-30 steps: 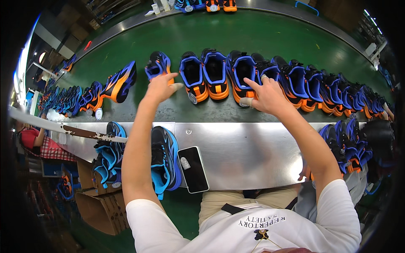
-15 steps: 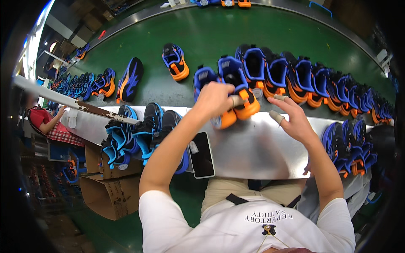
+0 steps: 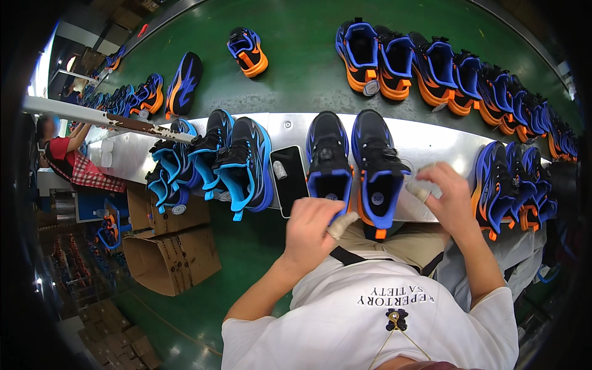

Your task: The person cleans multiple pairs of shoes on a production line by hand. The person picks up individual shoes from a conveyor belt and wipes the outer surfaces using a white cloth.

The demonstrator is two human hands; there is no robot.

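A pair of black, blue and orange sneakers stands on the metal ledge [image 3: 431, 139] just ahead of me, heels toward me. My left hand [image 3: 316, 227], with a taped thumb, is curled at the heel of the left sneaker [image 3: 328, 157]. My right hand [image 3: 449, 196], fingertips taped, sits beside the heel of the right sneaker [image 3: 377, 163], fingers loosely apart and touching its side. A black phone [image 3: 288, 179] lies flat on the ledge just left of the pair.
The green conveyor belt [image 3: 296, 74] carries a long row of matching sneakers [image 3: 431, 61] and a single one [image 3: 248, 50]. More sneakers lie on the ledge at left [image 3: 237, 161] and right [image 3: 501, 185]. A cardboard box [image 3: 172, 259] stands below left. Another person [image 3: 68, 154] sits far left.
Both hands drew back from the belt toward me with the pair of sneakers. The pair now rests on the metal ledge, heels toward me.
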